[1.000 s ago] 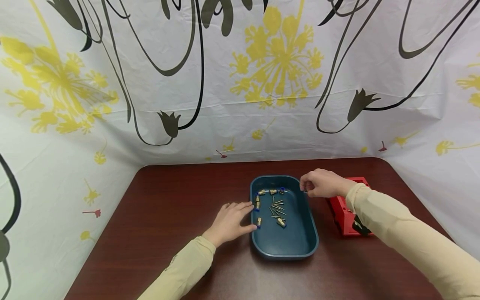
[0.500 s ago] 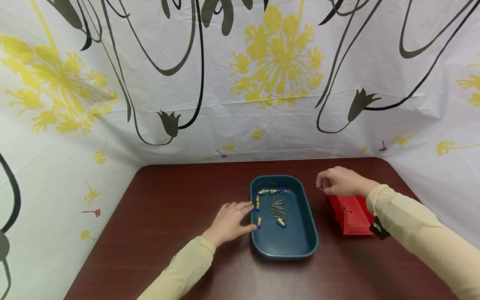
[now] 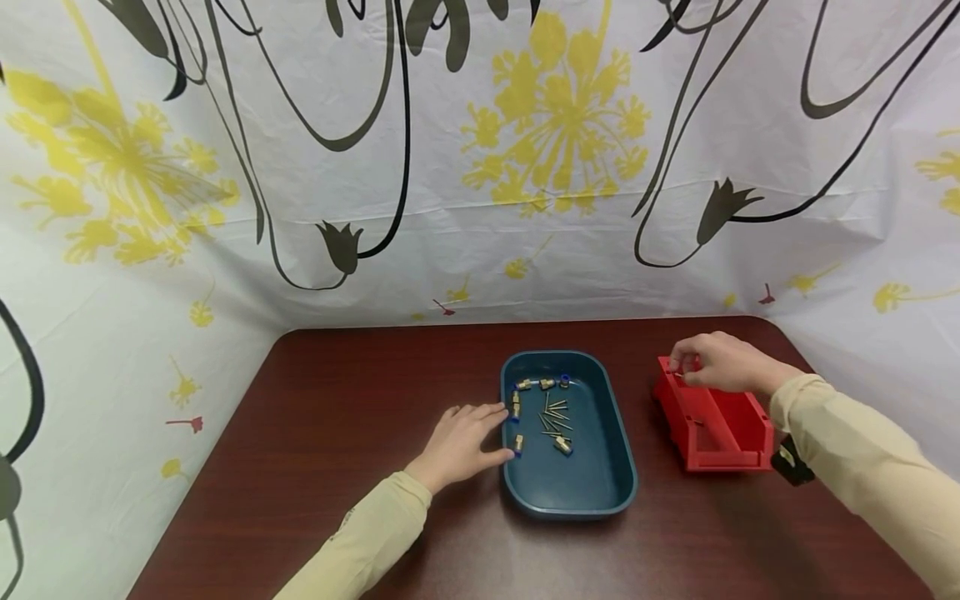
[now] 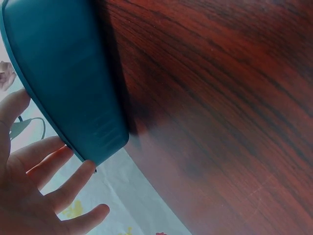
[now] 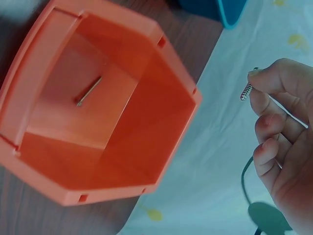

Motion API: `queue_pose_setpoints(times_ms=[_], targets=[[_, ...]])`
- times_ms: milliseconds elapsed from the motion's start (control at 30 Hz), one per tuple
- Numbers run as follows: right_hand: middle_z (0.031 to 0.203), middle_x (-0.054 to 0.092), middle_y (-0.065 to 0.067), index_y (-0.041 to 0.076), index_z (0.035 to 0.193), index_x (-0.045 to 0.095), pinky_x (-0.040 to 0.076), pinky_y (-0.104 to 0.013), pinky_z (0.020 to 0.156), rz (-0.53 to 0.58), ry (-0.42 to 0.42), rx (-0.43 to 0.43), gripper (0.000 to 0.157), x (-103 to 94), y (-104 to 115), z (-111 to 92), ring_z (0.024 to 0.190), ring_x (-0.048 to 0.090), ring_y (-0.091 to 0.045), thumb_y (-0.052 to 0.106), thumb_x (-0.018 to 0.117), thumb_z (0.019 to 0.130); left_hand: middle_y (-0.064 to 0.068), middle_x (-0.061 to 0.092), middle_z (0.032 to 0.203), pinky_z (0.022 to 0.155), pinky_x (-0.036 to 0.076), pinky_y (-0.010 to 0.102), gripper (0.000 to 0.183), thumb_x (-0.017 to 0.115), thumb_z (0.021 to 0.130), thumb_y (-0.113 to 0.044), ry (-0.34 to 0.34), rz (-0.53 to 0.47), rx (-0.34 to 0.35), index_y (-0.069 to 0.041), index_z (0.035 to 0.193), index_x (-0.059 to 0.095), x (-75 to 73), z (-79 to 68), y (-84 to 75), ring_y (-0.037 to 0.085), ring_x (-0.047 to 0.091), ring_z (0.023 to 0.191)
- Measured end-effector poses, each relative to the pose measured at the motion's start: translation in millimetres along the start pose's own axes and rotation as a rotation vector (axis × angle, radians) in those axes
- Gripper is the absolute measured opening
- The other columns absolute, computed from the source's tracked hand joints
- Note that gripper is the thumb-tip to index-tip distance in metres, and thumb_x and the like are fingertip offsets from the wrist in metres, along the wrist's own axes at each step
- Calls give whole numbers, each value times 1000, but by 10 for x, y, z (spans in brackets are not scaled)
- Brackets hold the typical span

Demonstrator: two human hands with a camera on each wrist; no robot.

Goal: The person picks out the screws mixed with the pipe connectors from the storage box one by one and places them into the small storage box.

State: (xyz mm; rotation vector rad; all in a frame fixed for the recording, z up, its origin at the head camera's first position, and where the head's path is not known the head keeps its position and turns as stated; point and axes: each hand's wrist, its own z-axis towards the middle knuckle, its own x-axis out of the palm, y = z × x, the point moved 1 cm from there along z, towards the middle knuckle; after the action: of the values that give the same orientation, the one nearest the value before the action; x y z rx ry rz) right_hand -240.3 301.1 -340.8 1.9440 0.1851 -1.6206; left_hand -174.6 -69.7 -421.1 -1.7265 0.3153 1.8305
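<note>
My left hand rests at the left side of a blue tray, fingers fairly straight; in the left wrist view the thumb and fingertips meet the tray's rim. In the right wrist view my right hand pinches a screw between thumb and index finger, its threaded end sticking out. That hand is over the far end of a red bin. A single screw lies on the bin's floor.
Inside the tray are several thin screws in a loose pile. Several brass fittings with blue ends, such as one fitting, lie around them. A patterned cloth hangs behind the dark wooden table.
My right hand has moved right, from the tray's far right edge to above the red bin, still pinching the screw. The left hand has stayed at the tray.
</note>
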Motion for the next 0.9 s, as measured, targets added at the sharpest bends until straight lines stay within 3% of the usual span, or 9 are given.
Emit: queue_pose_setpoints(times_ms=[467,900], targets=[[66,50,5,9,82,60,39,-28,51,-5,-31,53,13,6,-308,-141,56,44,-11,1,62,72,2,46,128,89,32,46,60,59,78,-48,0,3,-3,-13,126,50,0,10,7,21,46,111],[67,51,4,7,83,59,37,-29,51,25,-41,71,13,93,-410,-172,56,43,-12,-1,60,73,1,46,128,89,32,46,60,59,79,-48,2,-3,-1,-13,127,50,3,5,3,22,45,111]])
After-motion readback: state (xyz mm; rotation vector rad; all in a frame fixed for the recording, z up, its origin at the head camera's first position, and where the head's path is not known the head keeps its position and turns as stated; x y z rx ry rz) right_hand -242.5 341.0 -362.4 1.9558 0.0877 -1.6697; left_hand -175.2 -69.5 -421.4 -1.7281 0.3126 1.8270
